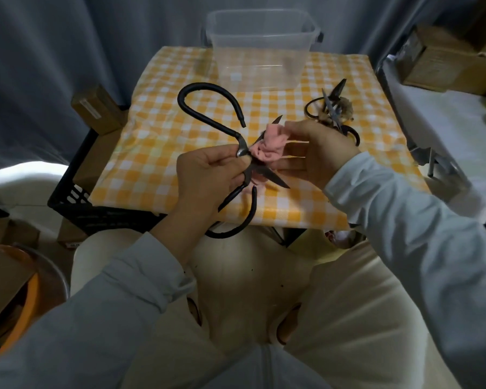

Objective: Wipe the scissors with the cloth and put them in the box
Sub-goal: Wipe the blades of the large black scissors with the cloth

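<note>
In front of the clear plastic box (pixel 227 66), on its near-left side, the left hand (pixel 205 175) has its grip closed on the large black metal scissors (pixel 270 176), thumb and fingers pinching them just by the pivot. The scissors are held above the bench (pixel 166 153) with its yellow-and-white checked cover. Their blades are splayed wide, with one looped handle reaching up towards the box and the other hanging down off the near edge. Directly in front of the box, the bunched pink cloth (pixel 267 144) is against the upper blade, whose tip shows just past it. The right hand (pixel 320 153), near-right of the box, has its grip curled tight round that cloth. Beyond this hand, to the right of the box, a small heap of dark smaller scissors (pixel 331 108) lies on the bench.
</note>
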Demonstrator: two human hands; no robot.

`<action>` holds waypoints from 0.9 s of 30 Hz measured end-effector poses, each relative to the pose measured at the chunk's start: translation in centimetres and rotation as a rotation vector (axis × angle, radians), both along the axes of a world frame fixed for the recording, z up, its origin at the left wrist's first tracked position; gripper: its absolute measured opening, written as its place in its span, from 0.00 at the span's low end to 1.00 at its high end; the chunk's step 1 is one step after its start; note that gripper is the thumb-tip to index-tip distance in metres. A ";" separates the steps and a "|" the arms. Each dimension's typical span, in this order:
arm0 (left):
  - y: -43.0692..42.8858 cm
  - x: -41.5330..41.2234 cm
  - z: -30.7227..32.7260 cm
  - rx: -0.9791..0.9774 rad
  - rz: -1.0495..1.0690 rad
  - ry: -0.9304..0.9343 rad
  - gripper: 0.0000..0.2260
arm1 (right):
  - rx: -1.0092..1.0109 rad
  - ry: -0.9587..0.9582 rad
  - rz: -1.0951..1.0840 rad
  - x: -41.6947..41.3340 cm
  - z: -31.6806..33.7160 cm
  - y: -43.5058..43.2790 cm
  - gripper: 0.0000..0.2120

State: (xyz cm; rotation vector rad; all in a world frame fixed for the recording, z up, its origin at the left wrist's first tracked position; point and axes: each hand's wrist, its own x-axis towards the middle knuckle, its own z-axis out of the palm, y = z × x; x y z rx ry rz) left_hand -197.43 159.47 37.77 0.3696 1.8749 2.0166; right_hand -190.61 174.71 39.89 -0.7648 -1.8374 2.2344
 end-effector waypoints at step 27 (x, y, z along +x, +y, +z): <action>-0.4 1.1 -0.9 0.027 -0.082 -0.024 0.09 | 0.132 0.030 -0.026 -0.5 -2.6 -0.8 0.09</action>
